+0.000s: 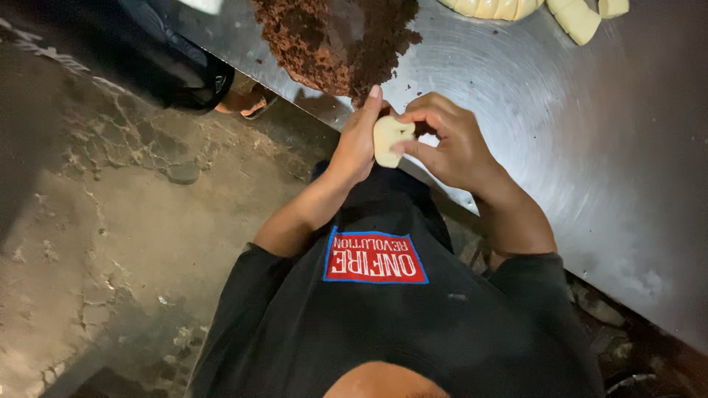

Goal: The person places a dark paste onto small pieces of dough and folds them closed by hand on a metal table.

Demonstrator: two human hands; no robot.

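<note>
Dough piece: a small pale lump of dough (389, 139) sits just above the centre of the frame, held in the air between both hands, over the near edge of the metal table.
Dough versus hands: it lies against the palm side of the left hand and under the fingertips of the right hand, touching both.
Left hand: the left hand (357, 141) stands edge-up at centre frame, fingers straight and together, pointing toward the top of the frame; its palm backs the dough as a flat support rather than a closed fist.
Right hand: the right hand (451, 142) is just right of the dough, fingers curled, thumb and forefinger pinched onto the lump's right edge; the other fingers arch above it.
Filling: a heap of dark brown crumbly filling (335, 40) lies at the top centre of the frame, just beyond the left fingertips, not touching them.
Table: a round, shiny steel table (590, 147) fills the right and upper right.
Other dough: pale shaped dough pieces (538, 9) lie at the top right edge, well apart from the hands.
Floor: rough concrete floor (110, 243) fills the left half.
Bystander: another person's sandalled foot (247, 99) shows at upper left, beside the table's edge.
</note>
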